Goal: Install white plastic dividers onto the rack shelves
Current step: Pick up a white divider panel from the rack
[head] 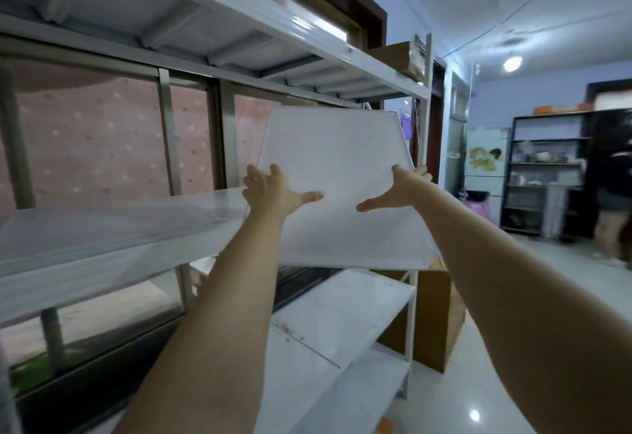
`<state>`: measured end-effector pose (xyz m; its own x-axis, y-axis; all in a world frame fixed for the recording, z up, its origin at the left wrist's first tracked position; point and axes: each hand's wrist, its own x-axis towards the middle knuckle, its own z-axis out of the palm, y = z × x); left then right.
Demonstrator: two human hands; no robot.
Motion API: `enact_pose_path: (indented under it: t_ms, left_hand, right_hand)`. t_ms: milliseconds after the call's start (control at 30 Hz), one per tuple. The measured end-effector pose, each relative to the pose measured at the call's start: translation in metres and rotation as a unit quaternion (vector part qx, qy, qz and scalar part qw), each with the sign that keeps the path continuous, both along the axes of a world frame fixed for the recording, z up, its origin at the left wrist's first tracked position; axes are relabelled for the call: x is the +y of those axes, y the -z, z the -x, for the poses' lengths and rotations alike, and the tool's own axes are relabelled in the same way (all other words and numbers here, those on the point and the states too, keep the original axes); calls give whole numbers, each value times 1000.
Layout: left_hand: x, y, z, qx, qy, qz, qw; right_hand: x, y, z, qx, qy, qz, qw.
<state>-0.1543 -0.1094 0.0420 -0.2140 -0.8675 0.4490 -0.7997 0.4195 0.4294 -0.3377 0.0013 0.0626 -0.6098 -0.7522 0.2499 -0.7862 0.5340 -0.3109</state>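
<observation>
Both arms are up at the white rack (239,2). The left hand (273,191) grips the left edge of the white divider (335,160), thumb splayed wide across its face. The right hand (402,191) mirrors it on the right edge, fingers hooked round the side. The divider hangs tilted at middle-shelf level, far edge raised, just beside a translucent sheet (102,228) lying on that shelf, above the lower shelf (342,314).

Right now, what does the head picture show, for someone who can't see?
The left hand and right hand hold a white plastic divider by its side edges, tilted inside a white metal rack. Another sheet lies on its shelf at left.
</observation>
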Motion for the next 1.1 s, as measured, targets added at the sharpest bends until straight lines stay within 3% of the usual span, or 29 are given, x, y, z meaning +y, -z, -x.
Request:
enact_pose_path:
  t_ms: [600,1100]
  left_hand:
    - [77,27,252,-14,114,-20,993]
    - [75,80,416,-55,157,-59,984]
  right_hand:
    - [115,34,217,-28,140,5,990]
    - [125,93,366,-91,186,27,978]
